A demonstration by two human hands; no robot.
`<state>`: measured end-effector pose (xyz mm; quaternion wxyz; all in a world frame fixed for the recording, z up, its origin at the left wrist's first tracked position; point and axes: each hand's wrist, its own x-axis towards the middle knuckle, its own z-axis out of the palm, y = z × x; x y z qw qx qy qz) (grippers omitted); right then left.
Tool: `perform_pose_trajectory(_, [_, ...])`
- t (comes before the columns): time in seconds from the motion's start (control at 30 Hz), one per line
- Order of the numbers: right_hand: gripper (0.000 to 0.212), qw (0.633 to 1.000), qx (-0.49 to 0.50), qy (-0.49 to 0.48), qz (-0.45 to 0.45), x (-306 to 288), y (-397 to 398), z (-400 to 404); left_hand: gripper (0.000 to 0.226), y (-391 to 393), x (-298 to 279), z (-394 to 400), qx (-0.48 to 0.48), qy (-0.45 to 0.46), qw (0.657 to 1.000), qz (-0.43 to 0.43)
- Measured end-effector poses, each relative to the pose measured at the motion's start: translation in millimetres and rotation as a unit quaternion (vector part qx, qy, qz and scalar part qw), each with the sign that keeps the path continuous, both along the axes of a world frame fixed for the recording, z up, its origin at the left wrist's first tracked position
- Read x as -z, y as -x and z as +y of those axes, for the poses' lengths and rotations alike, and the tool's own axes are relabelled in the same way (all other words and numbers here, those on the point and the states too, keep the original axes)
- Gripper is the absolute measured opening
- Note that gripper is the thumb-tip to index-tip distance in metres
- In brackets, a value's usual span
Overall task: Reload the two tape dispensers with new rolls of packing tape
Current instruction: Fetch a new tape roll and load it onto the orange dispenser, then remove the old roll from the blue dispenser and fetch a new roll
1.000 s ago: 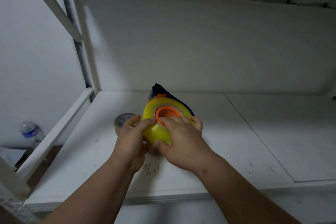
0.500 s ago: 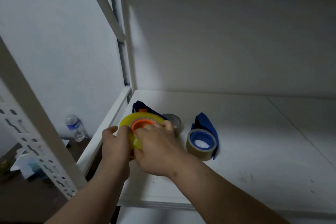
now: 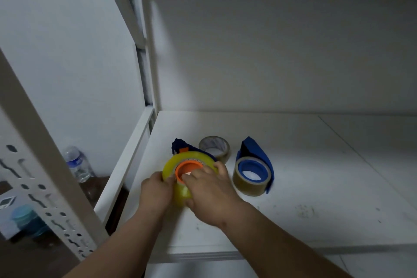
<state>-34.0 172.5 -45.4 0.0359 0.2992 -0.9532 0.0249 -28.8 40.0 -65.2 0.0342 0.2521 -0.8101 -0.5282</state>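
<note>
Two hands hold a yellow roll (image 3: 180, 166) on a dispenser's orange hub (image 3: 188, 168) at the shelf's (image 3: 293, 176) front left: the left hand (image 3: 155, 192) grips the roll's near-left edge, the right hand (image 3: 208, 189) curls over its right side, fingertips at the hub. Just behind lies a loose brown roll (image 3: 214, 148); to the right, apart, stands a blue dispenser (image 3: 253, 168) carrying brown tape. A bottle (image 3: 76, 163) stands beyond the shelf's left edge.

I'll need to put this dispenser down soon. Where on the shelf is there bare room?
Free: the shelf right of the brown-roll dispenser, and the strip along the back wall behind the loose roll. Crowded: front left, where both hands hold the yellow roll.
</note>
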Motion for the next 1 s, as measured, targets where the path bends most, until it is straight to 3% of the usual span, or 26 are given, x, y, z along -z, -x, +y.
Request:
perform_pose_trajectory(0.17, [0.041, 0.998, 0.056, 0.015, 0.024, 4, 5, 19, 0.035, 18, 4, 14, -0.001, -0.034, 0.999, -0.011])
perform_pose_trajectory(0.3, [0.040, 0.994, 0.084, 0.069, 0.025, 4, 8, 32, 0.037, 33, 0, 16, -0.040, -0.001, 0.999, 0.003])
perform_pose_trajectory(0.4, [0.036, 0.979, 0.165, 0.101, 0.061, 1, 13, 54, 0.044, 42, -4, 11, -0.088, 0.012, 0.996, 0.011])
perform_pose_trajectory(0.57, [0.036, 0.970, 0.243, 0.025, 0.012, 1, 15, 87, 0.050, 40, -6, 21, -0.113, 0.009, 0.993, 0.018])
perform_pose_trajectory(0.7, [0.025, 0.975, 0.220, -0.018, -0.035, 5, 13, 92, 0.051, 26, -18, 45, -0.127, 0.140, 0.981, 0.049])
perform_pose_trajectory(0.8, [0.014, 0.973, 0.226, 0.027, -0.044, 2, 14, 97, 0.044, 20, -21, 56, -0.092, 0.164, 0.975, 0.121])
perform_pose_trajectory(0.83, [0.008, 0.969, 0.233, 0.059, -0.056, -1, 16, 98, 0.037, 19, -23, 59, -0.070, 0.139, 0.975, 0.157])
perform_pose_trajectory(0.9, [0.016, 0.953, 0.246, 0.141, -0.105, -8, 17, 102, 0.015, 14, -28, 70, -0.024, 0.031, 0.979, 0.200])
perform_pose_trajectory(1.0, [0.021, 0.907, 0.216, 0.320, -0.167, -15, 15, 110, 0.008, 8, -36, 86, 0.048, -0.130, 0.982, 0.131])
